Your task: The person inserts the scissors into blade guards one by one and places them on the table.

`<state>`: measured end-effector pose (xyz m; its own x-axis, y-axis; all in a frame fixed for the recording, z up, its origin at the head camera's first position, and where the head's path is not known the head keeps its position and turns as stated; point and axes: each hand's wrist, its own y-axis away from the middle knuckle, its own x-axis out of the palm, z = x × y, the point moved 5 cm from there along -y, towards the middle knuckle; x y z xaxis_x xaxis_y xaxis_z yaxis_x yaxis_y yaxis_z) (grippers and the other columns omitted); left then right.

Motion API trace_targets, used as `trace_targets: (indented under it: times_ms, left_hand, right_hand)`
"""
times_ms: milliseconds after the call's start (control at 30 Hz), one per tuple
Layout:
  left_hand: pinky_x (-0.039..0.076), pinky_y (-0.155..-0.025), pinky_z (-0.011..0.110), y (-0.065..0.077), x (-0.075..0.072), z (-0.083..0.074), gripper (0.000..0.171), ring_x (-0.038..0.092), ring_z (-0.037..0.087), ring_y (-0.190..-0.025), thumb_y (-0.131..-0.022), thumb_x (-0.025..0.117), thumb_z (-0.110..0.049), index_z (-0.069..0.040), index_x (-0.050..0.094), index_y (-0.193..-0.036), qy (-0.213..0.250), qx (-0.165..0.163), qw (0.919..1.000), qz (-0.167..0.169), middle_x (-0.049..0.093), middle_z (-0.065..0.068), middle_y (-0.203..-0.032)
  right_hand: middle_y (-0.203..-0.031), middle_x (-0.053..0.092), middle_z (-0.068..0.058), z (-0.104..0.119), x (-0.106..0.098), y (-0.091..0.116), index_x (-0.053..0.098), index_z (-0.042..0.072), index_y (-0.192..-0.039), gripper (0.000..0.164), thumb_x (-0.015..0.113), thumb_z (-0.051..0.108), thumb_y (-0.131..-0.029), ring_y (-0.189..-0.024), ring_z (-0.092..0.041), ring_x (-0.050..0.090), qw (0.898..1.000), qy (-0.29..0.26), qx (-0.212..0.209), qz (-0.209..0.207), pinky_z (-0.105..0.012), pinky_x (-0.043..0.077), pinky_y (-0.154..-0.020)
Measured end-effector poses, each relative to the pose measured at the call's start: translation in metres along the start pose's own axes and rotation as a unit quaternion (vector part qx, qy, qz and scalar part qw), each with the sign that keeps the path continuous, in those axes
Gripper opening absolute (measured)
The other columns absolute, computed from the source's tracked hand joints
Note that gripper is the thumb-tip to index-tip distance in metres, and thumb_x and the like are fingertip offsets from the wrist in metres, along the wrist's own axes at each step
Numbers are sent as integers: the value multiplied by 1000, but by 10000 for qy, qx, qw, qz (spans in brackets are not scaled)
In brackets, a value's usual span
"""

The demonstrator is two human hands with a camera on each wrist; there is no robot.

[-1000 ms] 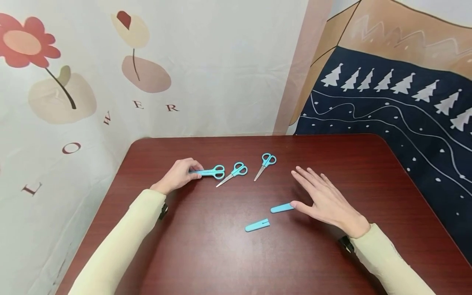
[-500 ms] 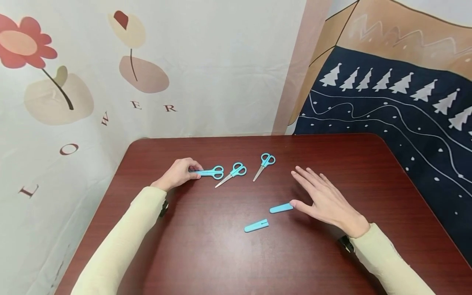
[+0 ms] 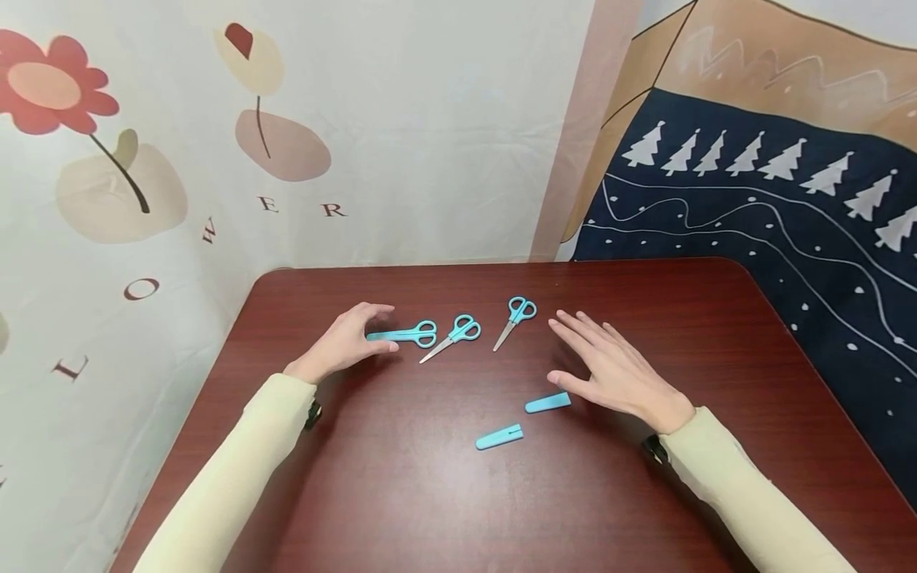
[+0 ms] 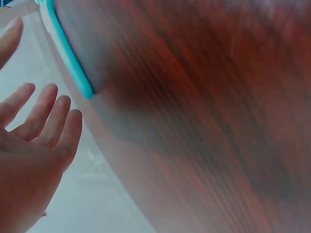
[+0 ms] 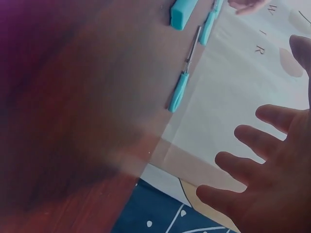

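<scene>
My left hand has its thumb and fingers spread apart around the sheathed end of a pair of light-blue scissors, whose blades are hidden in a blue cover. In the left wrist view the tip of that cover shows apart from the fingers. Beside it lie bare-bladed scissors, and further right another bare pair. Over the table's right side my right hand is spread flat, holding nothing. By its thumb lies a loose blue blade cover; a second loose cover rests nearer the front.
Everything lies on a dark red-brown wooden table. Behind its far edge hangs a pale flower-print curtain. At the right is a navy cloth with white trees.
My left hand has let go of the sheathed scissors, its fingers now spread. My right hand has shifted slightly left and away from me, uncovering the end of the loose cover.
</scene>
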<state>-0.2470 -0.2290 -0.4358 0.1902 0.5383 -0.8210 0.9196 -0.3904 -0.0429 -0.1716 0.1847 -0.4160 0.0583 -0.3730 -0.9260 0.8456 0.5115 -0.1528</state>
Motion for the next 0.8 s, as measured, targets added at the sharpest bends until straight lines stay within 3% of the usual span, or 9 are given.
trace_targets:
  times_ms: [367, 567, 800]
  left_hand:
    - [40, -113, 51, 35, 3, -48, 84, 46, 31, -140, -85, 86, -41, -4, 48, -151, -189, 661, 9974, -238, 47, 13, -152]
    - [38, -114, 53, 49, 12, -72, 86, 47, 30, -141, -84, 86, -40, -2, 48, -150, -256, 1076, 9936, -240, 47, 12, -153]
    - [42, -111, 52, 62, 22, -90, 85, 50, 30, -138, -84, 86, -40, -5, 48, -151, -248, 1287, 9912, -180, 47, 9, -154]
  right_hand:
    - [-171, 23, -5, -8, 16, -41, 34, 19, -163, 89, 59, 69, -94, -156, -40, 17, 9976, 147, -78, 667, -71, 17, -118]
    - [-170, 24, -8, -12, 23, -59, 34, 17, -163, 89, 62, 65, -94, -155, -42, 18, 9953, 172, -204, 926, -72, 19, -117]
    - [-170, 25, -6, -12, 32, -79, 32, 19, -164, 89, 60, 67, -95, -155, -41, 19, 9922, 188, -291, 1195, -70, 20, -117]
